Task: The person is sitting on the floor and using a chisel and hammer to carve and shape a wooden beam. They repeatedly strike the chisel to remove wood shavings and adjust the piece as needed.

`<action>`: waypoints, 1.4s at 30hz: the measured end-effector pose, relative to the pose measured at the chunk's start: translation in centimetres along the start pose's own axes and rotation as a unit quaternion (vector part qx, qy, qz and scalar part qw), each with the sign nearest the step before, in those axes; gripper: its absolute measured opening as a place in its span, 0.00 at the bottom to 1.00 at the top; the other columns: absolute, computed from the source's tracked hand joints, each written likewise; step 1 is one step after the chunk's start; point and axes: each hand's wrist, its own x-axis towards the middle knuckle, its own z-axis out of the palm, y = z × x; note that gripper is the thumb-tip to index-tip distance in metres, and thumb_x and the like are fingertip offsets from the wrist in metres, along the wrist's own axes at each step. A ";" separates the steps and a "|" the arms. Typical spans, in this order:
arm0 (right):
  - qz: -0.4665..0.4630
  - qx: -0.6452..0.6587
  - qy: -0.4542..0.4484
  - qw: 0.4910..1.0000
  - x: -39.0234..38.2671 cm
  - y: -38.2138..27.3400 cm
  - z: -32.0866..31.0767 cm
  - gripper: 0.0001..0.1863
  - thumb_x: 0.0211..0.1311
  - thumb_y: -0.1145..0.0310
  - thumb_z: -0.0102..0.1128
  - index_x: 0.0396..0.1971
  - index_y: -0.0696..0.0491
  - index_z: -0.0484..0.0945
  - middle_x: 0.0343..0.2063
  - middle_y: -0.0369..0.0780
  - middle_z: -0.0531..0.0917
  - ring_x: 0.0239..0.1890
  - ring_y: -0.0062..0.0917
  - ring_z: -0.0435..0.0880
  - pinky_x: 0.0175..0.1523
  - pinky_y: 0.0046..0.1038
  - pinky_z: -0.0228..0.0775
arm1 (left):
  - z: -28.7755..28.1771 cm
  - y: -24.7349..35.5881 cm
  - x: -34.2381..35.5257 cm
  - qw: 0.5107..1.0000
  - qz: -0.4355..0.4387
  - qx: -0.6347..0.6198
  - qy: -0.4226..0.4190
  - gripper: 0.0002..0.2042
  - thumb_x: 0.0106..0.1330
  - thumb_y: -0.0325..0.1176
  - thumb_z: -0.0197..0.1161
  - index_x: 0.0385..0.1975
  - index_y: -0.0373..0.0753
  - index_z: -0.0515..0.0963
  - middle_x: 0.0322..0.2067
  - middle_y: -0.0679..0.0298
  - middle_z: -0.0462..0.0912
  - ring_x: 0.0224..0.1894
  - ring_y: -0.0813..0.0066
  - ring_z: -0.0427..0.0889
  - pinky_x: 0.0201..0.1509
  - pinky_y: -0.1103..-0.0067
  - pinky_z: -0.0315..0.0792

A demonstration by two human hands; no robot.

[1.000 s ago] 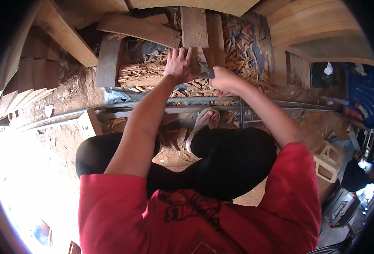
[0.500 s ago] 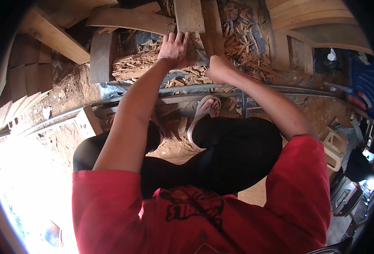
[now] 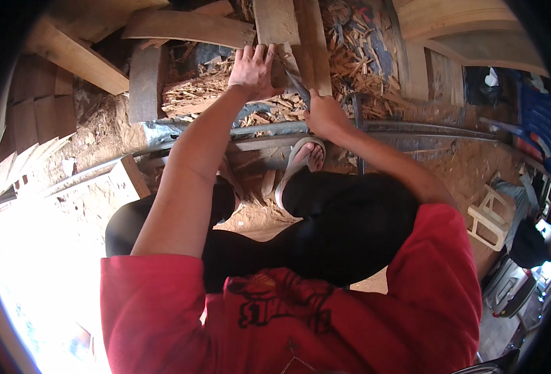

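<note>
My left hand (image 3: 253,71) presses on a short piece of wood (image 3: 283,67), fingers over its far left part and thumb toward its near side. In my right hand (image 3: 326,117), closed round the grip, is a knife-like tool with a dark, narrow blade (image 3: 298,86). The blade slants away and to the left, its far end at the wood piece near my left hand. My fist hides the handle. Under and beyond the piece lies a long, pale board (image 3: 277,25), with a darker plank (image 3: 314,47) alongside on the right.
Wood chips (image 3: 356,62) lie heaped around the boards. A metal rail (image 3: 269,129) runs across in front of my feet, with a dark upright bar (image 3: 357,112) by my right forearm. Stacked planks (image 3: 462,31) stand far right; a cream stool (image 3: 490,218) sits at right.
My right hand has drawn back toward me with the tool, and more of the blade shows. My left hand stays on the wood piece.
</note>
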 end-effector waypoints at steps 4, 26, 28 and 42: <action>-0.018 0.028 0.027 0.999 -0.1 2.0 2.3 0.27 0.70 0.65 0.67 0.62 0.66 0.73 0.33 0.60 0.89 0.43 0.60 0.91 0.52 0.55 0.84 | -0.3 0.0 0.1 1.000 0.004 0.000 0.011 0.65 0.52 0.73 0.76 0.85 0.36 0.57 0.66 0.51 0.74 0.67 0.50 0.73 0.73 0.56 0.67; 0.123 0.321 0.176 0.923 -5.6 10.8 11.6 0.24 0.70 0.61 0.72 0.58 0.58 0.80 0.38 0.57 0.90 0.43 0.56 0.92 0.49 0.48 0.82 | 2.8 -1.3 1.5 0.984 -0.035 -0.139 0.102 0.43 0.75 0.67 0.61 0.80 0.40 0.66 0.66 0.45 0.79 0.69 0.42 0.77 0.75 0.54 0.66; 0.148 0.319 0.158 0.923 -6.6 11.2 13.0 0.24 0.70 0.60 0.72 0.60 0.57 0.81 0.39 0.56 0.91 0.44 0.55 0.92 0.50 0.48 0.82 | 3.3 -1.0 1.6 0.979 -0.031 -0.143 0.143 0.38 0.76 0.63 0.64 0.77 0.44 0.72 0.66 0.50 0.80 0.69 0.46 0.78 0.74 0.54 0.67; 0.079 0.284 0.167 0.941 -6.3 10.2 14.3 0.27 0.69 0.57 0.73 0.64 0.53 0.81 0.38 0.55 0.91 0.45 0.59 0.90 0.54 0.55 0.79 | 4.3 0.6 2.1 0.928 0.055 -0.186 0.318 0.08 0.70 0.38 0.73 0.44 0.45 0.88 0.57 0.67 0.86 0.64 0.57 0.81 0.68 0.57 0.72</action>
